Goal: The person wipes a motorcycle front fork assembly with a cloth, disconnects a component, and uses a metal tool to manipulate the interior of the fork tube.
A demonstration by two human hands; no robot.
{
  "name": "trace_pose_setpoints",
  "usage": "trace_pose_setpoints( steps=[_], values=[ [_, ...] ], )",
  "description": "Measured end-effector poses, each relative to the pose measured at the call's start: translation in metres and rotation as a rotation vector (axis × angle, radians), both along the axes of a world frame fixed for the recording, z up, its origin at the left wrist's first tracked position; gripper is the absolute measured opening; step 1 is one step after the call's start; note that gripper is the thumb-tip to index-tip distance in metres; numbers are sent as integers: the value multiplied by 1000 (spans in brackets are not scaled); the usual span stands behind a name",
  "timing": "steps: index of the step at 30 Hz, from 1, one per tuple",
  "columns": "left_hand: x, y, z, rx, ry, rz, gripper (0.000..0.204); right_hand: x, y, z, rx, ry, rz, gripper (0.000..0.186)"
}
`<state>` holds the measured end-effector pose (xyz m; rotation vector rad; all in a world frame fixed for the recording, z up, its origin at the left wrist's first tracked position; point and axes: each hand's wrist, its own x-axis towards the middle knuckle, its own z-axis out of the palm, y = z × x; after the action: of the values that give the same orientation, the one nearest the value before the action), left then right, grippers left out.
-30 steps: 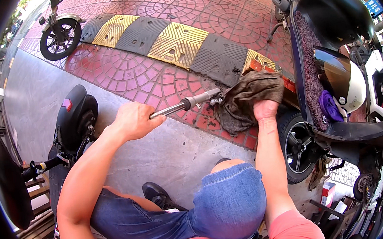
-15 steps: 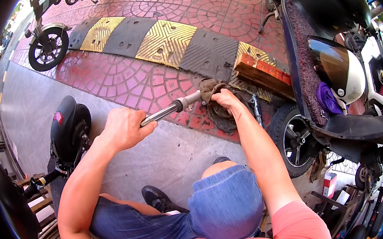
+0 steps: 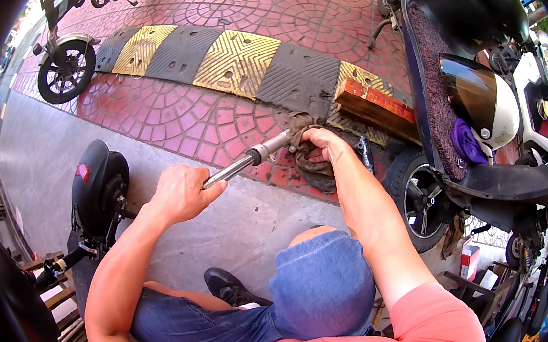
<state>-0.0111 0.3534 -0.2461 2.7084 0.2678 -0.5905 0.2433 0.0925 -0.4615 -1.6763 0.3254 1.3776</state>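
Out on the left, a black wheel (image 3: 66, 69) stands at the left end of a black-and-yellow strip (image 3: 235, 64); nearer, a black mudguard (image 3: 96, 191) with a red reflector rises over the grey floor (image 3: 226, 222). Here's the left hand (image 3: 180, 193), fist closed round the chrome end of a metal tube (image 3: 274, 145), slanting up rightward above the edge where floor meets red paving (image 3: 183, 120). And the right hand (image 3: 324, 145), fingers curled into a dirty brown rag (image 3: 314, 175), bunched at the tube's far end; how far it wraps, can't tell! Further right, a red-topped wooden block (image 3: 377, 109) lies by the strip's right end, then a white helmet (image 3: 502, 109) beside a purple cloth (image 3: 467, 141).
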Motion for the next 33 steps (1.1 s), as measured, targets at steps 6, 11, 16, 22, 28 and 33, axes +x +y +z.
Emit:
trace_pose_setpoints(
  steps=[6,11,16,22,28,33],
  values=[
    [-6,0,-4,-52,48,17,54,0,4,-26,72,152,-34,23],
    [2,-7,-3,-49,66,-10,54,11,-3,-49,24,188,-147,18],
    [4,-8,2,-65,41,2,54,20,-7,-51,158,280,-63,18],
    [5,-6,1,-67,58,16,53,28,-9,-57,237,391,-107,20],
    [3,0,1,-123,88,89,55,9,2,-50,234,18,-192,26],
    [7,-3,2,-174,127,155,57,13,12,-35,-55,-452,0,55]
  ],
)
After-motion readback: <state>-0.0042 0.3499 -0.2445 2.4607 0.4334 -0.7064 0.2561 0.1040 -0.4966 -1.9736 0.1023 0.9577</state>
